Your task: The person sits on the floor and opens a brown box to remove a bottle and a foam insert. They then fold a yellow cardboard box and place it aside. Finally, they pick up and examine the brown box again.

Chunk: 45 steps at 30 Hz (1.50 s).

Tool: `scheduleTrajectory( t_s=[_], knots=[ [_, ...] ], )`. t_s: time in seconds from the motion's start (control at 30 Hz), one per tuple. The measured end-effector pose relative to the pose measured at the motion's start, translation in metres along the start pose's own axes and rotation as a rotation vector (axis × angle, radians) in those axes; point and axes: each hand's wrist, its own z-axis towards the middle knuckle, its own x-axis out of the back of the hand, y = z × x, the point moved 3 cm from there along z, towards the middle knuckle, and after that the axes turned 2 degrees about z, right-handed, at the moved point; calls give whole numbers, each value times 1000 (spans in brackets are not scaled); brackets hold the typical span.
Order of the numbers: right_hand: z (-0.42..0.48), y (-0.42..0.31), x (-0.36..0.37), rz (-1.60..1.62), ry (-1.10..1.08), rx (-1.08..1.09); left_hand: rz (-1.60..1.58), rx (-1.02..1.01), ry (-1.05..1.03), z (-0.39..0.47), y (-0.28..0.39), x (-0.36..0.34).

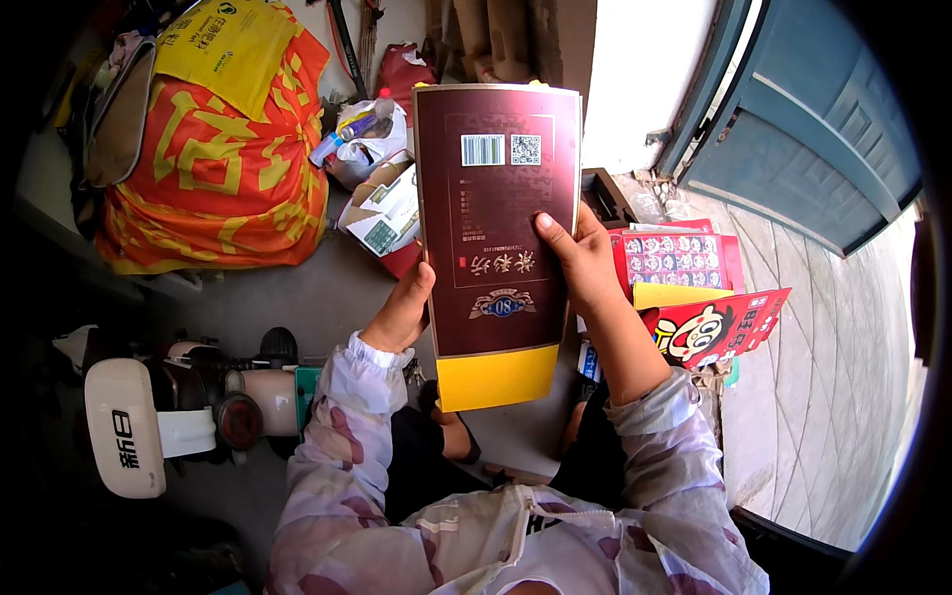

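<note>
Both my hands hold a tall maroon cardboard box (494, 208) upside down to my view, its printed face with codes and an emblem turned up. A yellow panel (498, 378) shows at its near end. My left hand (401, 305) grips the left edge, thumb along the side. My right hand (584, 256) holds the right edge, its thumb lying on the printed face. The fingers behind the box are hidden. Right of my right hand lies red printed cardboard packaging (706, 327) with a cartoon face.
A red and yellow cloth bundle (216, 178) stands at the upper left, near a white plastic bag (372, 141) and an open carton (387, 216). A scooter (260, 401) is at the left. A blue-grey metal door (811, 111) stands at the upper right.
</note>
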Motion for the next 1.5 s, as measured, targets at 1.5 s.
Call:
scheduleTrajectory(
  t_s=[1.5],
  knots=[
    [-1, 139, 92, 96, 82, -858, 291, 329, 433, -13, -154, 86]
  ],
)
